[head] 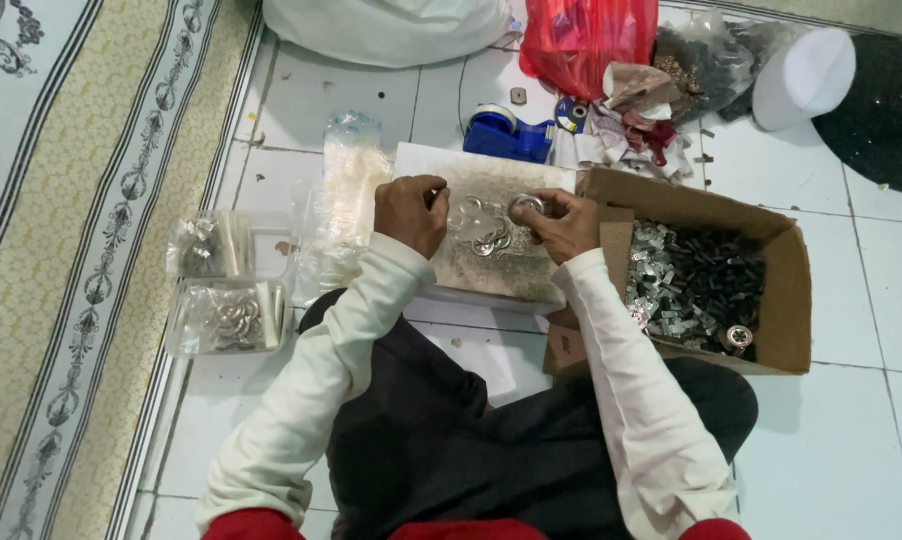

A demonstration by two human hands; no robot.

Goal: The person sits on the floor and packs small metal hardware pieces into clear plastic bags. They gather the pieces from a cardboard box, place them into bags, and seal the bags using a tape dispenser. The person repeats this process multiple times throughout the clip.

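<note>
White tiled floor (851, 300) with a patterned beige carpet (61, 250) along one side

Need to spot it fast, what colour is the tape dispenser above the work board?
Blue; the tape dispenser shows best in the head view, just beyond the board.

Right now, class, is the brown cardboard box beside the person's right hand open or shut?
Open. The brown cardboard box has its flaps folded outward, and the heap of small silver and dark metal pieces inside shows plainly from above.
</note>
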